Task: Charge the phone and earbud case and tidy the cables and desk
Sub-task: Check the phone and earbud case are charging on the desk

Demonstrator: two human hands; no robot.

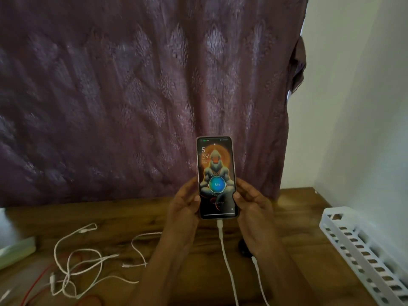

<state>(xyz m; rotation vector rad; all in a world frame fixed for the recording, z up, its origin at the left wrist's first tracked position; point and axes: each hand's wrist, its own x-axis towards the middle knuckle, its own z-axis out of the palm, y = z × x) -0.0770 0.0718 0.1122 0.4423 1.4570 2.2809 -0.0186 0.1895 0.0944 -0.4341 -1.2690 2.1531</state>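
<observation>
Gripping the upright phone (217, 177), both hands hide what may be an earbud case (244, 248) beside tangled cables (84, 261).

Curtain (132, 96): purple-mauve, woven leaf-type motifs, fills most of the view top to btm. Its L part is motion-blurred.

Wall (357, 107): plain white, directly R of curtain. A loose fold at the curtain's upper R edge sticks out over it.

Slotted basket (355, 253): white plastic, long and narrow, below and R of curtain's lower R corner, running diagonally to the frame's btm-R corner, close along the wall.

Pale green/white box (15, 250): below curtain's lower L corner, cut off by frame edge, blurred, can't tell what it is.
</observation>
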